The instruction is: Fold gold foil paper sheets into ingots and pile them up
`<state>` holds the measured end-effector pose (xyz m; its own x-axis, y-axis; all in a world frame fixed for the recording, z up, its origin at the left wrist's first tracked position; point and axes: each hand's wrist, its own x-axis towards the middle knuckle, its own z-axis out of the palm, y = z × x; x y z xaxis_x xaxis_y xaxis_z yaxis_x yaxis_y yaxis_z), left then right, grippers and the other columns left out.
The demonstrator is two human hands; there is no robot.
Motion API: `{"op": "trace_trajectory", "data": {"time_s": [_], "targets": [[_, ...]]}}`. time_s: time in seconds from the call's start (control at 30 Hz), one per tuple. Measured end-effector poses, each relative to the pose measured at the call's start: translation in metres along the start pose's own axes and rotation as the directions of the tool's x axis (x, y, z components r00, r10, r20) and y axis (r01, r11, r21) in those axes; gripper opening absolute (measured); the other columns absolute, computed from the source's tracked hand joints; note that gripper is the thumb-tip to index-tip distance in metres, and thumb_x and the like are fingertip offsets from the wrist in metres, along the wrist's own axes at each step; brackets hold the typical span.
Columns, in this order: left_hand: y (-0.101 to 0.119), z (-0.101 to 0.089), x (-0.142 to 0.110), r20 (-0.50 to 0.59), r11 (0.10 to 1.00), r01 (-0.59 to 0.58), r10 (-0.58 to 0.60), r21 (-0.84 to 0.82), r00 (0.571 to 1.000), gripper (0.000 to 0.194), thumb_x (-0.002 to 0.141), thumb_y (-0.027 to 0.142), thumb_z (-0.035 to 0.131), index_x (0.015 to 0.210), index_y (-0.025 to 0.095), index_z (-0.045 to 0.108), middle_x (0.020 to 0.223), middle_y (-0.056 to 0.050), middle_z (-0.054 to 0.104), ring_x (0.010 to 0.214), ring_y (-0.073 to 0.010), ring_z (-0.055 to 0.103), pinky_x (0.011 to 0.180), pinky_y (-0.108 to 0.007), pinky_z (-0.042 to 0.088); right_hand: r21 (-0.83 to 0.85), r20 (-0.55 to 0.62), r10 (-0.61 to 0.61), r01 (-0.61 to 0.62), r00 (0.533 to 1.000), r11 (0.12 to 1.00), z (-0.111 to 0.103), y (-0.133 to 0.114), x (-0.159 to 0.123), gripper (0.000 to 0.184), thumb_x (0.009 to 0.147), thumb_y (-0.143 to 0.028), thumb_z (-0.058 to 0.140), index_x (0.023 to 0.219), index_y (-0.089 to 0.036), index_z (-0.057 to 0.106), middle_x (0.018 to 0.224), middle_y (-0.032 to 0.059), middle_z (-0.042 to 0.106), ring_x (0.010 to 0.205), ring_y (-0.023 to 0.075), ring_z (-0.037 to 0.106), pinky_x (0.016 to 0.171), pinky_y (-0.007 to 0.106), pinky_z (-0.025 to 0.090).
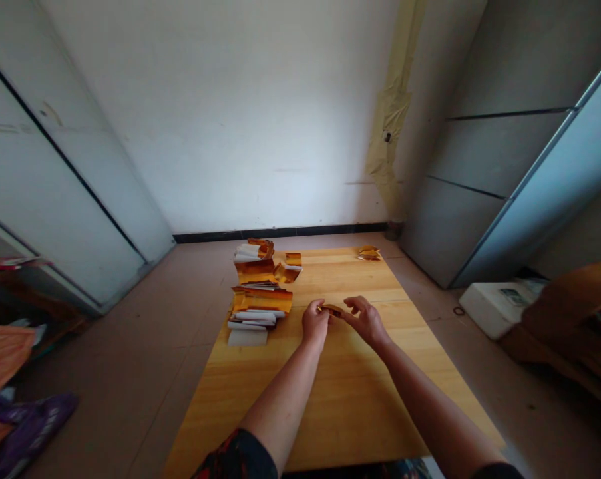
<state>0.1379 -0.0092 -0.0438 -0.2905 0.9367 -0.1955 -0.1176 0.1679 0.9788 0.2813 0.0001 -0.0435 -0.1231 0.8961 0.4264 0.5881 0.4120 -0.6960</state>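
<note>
Between the fingers of my left hand [315, 322] is a small folded piece of shiny gold paper [333, 310], held just above the wooden table. My right hand [367, 322] is close on its right side, the forefinger raised and curved apart from the thumb. The thumb tip reaches the paper's right end; whether it presses on it I cannot tell. To the left of my hands lie stacks of gold paper sheets [263, 301] with white backs, some curled. A folded gold paper piece [369, 253] rests at the table's far right corner.
The wooden table [360, 399] stands before a white wall [260, 133]. A grey cabinet [480, 153] is at right, with a white box [494, 309] on the floor beside it. Pale cabinet doors [70, 153] and a purple bag [35, 426] are at left.
</note>
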Motion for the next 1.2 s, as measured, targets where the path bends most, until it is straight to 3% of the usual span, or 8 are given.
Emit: {"op": "trace_trajectory", "data": {"time_s": [0.2, 0.33, 0.53, 0.77, 0.93, 1.2], "targets": [[0.005, 0.000, -0.003, -0.033, 0.999, 0.039, -0.040, -0.030, 0.999, 0.034, 0.071, 0.009, 0.055, 0.105, 0.013, 0.057, 0.068, 0.000, 0.063, 0.045, -0.0073, 0.057, 0.042, -0.015, 0.040, 0.043, -0.009, 0.066, -0.065, 0.998, 0.997, -0.010, 0.007, -0.008, 0.018, 0.066, -0.030, 0.061, 0.080, -0.019, 0.060, 0.076, 0.0021, 0.060, 0.062, 0.0131, 0.054, 0.059, 0.026, 0.045], [0.007, 0.001, -0.003, -0.037, 0.998, 0.046, -0.048, -0.039, 0.998, 0.033, 0.071, 0.009, 0.057, 0.104, 0.012, 0.057, 0.066, 0.001, 0.061, 0.045, -0.0062, 0.057, 0.042, -0.014, 0.040, 0.120, 0.014, 0.222, -0.222, 0.975, 0.968, -0.011, 0.010, -0.009, 0.015, 0.064, -0.033, 0.060, 0.070, -0.020, 0.059, 0.062, -0.0013, 0.057, 0.057, 0.0130, 0.052, 0.055, 0.025, 0.043], [0.006, 0.004, -0.002, -0.035, 0.998, 0.048, -0.050, -0.050, 0.998, 0.034, 0.073, 0.012, 0.058, 0.107, 0.012, 0.056, 0.072, 0.000, 0.061, 0.047, -0.0058, 0.058, 0.044, -0.014, 0.041, 0.442, 0.110, 0.426, -0.428, 0.898, 0.788, -0.007, 0.005, -0.012, 0.022, 0.058, -0.037, 0.066, 0.067, -0.019, 0.057, 0.055, -0.0037, 0.056, 0.051, 0.0127, 0.053, 0.051, 0.025, 0.044], [0.003, 0.008, -0.002, -0.022, 0.998, 0.047, -0.048, -0.036, 0.999, 0.036, 0.073, 0.011, 0.058, 0.109, 0.013, 0.055, 0.078, -0.002, 0.064, 0.049, -0.0060, 0.060, 0.046, -0.014, 0.042, 0.589, 0.119, 0.505, -0.470, 0.855, 0.657, -0.010, -0.002, -0.009, 0.026, 0.052, -0.036, 0.072, 0.065, -0.019, 0.058, 0.056, -0.0019, 0.059, 0.052, 0.0151, 0.058, 0.054, 0.028, 0.050], [0.003, 0.011, 0.001, 0.007, 1.000, 0.018, -0.018, -0.024, 1.000, 0.033, 0.073, 0.007, 0.054, 0.105, 0.013, 0.055, 0.082, -0.003, 0.064, 0.048, -0.0051, 0.058, 0.045, -0.014, 0.042, 0.566, 0.087, 0.480, -0.440, 0.873, 0.697, -0.010, 0.005, -0.004, 0.023, 0.052, -0.034, 0.070, 0.064, -0.018, 0.059, 0.056, -0.0031, 0.057, 0.052, 0.0135, 0.057, 0.056, 0.028, 0.051], [0.005, 0.016, 0.002, -0.007, 0.998, 0.021, -0.022, -0.054, 1.000, 0.042, 0.072, 0.007, 0.056, 0.113, 0.013, 0.050, 0.079, -0.002, 0.063, 0.050, -0.0067, 0.060, 0.045, -0.015, 0.043, 0.394, 0.017, 0.398, -0.372, 0.917, 0.840, -0.008, 0.016, 0.001, 0.018, 0.060, -0.035, 0.061, 0.068, -0.019, 0.062, 0.058, -0.0022, 0.061, 0.056, 0.0152, 0.059, 0.057, 0.027, 0.049]]}}
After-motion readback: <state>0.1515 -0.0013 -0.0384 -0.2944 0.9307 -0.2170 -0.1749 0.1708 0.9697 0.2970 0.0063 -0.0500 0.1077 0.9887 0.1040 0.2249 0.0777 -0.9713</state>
